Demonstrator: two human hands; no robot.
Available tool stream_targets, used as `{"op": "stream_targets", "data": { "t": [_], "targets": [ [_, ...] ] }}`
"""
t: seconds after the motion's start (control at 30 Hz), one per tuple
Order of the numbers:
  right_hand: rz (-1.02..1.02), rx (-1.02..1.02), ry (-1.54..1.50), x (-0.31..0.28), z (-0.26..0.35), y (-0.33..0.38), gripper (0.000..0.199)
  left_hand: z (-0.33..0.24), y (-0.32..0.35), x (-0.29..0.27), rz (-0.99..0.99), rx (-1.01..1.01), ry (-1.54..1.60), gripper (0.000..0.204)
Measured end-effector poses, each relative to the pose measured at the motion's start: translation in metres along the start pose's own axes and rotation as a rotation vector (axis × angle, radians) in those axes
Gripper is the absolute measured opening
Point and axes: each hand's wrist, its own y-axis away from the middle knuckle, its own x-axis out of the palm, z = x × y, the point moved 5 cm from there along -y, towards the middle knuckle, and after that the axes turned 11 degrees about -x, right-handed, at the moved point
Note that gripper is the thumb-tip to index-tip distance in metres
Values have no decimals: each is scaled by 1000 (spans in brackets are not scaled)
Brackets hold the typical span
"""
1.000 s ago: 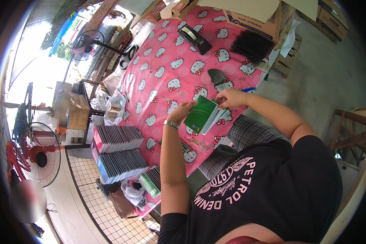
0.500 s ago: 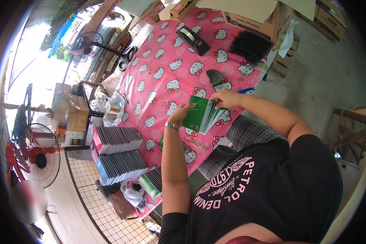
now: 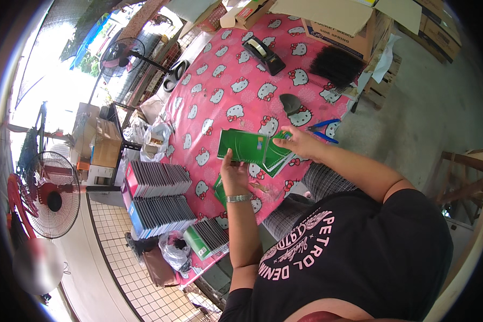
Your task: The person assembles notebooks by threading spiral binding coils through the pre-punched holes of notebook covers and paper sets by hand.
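Your left hand (image 3: pixel 232 173) grips the near edge of a green notebook (image 3: pixel 243 146), thumb over the cover, fingers closed beneath it. Your right hand (image 3: pixel 300 142) pinches the far side of the same sheaf, where more green covers (image 3: pixel 276 156) fan out; its fingers are closed on them at the spiral edge. The notebooks hang just above the bench (image 3: pixel 220 96), which is spread with a pink cartoon-cat cloth.

Containers: an open cardboard box (image 3: pixel 341 35) stands at the far right corner of the bench, its flap raised; what is inside it cannot be seen. A smaller carton (image 3: pixel 247 13) lies at the far edge. Clear plastic bags (image 3: pixel 150 139) sit off the left side of the bench, contents unclear. Two upright rows of notebooks (image 3: pixel 158 196) stand on the tiled floor to your left, with a shorter row and a green pack (image 3: pixel 206 239) on the near corner of the bench.

On the cloth lie a black tape dispenser (image 3: pixel 264 52), a heap of black spiral bindings (image 3: pixel 335 65), a dark grey piece (image 3: pixel 291 102) and blue-handled pliers (image 3: pixel 322 131), these last just beyond your right hand.

Against half a second ago, the sheaf has spread: the top notebook now lies flatter and further left, more of its cover showing, and your right hand sits lower on the fanned edge. Your left hand has kept its place.
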Motion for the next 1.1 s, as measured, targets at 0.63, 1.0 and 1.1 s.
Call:
{"op": "stream_targets", "data": {
  "t": [0.63,1.0,1.1],
  "targets": [
    [169,-59,406,-37,51,-23,90,52,68,70,141,982,-1921,29],
    [150,-569,286,-33,63,-3,32,16,59,104,-23,984,-1909,22],
    [145,-681,380,-35,74,-10,28,23,62,104,-44,1056,-1887,19]
  ]
}}
